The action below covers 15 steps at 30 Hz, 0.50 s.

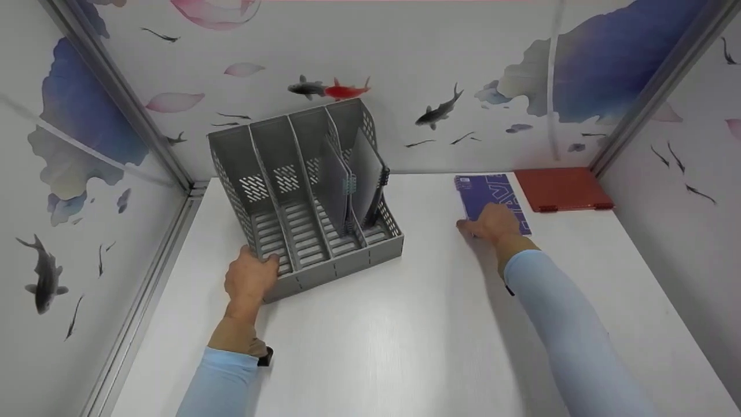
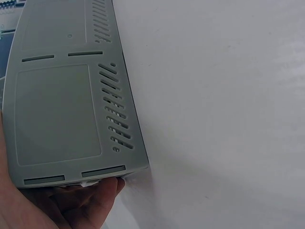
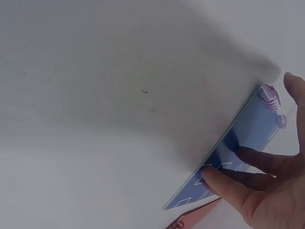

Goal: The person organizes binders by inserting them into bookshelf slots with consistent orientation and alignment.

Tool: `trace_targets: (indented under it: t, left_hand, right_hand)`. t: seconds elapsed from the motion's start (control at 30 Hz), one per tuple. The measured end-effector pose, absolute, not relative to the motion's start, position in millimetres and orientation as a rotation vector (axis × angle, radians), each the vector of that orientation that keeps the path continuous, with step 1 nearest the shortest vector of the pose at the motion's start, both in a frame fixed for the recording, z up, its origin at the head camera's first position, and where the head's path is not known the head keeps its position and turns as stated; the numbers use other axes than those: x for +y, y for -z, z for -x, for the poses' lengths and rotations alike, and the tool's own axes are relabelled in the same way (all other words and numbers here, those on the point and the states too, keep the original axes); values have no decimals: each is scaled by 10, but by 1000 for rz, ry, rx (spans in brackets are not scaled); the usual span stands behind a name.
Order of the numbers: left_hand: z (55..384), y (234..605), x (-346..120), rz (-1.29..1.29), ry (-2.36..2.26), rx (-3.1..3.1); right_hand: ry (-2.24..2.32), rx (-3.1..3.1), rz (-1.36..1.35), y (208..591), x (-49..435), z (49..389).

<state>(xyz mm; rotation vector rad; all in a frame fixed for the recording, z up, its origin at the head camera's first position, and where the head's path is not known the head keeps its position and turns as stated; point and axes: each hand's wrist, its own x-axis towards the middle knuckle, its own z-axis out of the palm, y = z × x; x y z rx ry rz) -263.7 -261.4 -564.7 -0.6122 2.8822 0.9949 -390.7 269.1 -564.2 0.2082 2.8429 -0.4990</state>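
My left hand (image 1: 250, 277) grips the near left corner of a grey desk file organizer (image 1: 352, 262), thumb over the front rim. In the left wrist view the fingers curl round the end of its slotted side wall (image 2: 57, 114). On the right, my right hand (image 1: 498, 225) reaches over a purple-blue spiral notebook (image 1: 479, 188) that lies on the table. The right wrist view shows its fingertips (image 3: 209, 175) touching the cover, while another digit stands apart near the spiral binding (image 3: 270, 98). Spiral notebooks (image 1: 366, 174) stand upright in the organizer's two right-hand compartments.
A red-brown notebook (image 1: 561, 188) lies right beside the purple-blue one, at the table's back right corner. The white table (image 1: 370, 347) is bounded by printed panels (image 1: 405, 52) at the back and both sides. The organizer stands slightly turned, close to the back panel.
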Motion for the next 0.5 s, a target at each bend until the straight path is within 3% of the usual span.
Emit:
trace_targets:
  t: [0.5]
  left_hand:
    - [2656, 5626, -2627, 629, -1011, 2838]
  right_hand:
    - [437, 2806, -245, 5591, 2666, 4021]
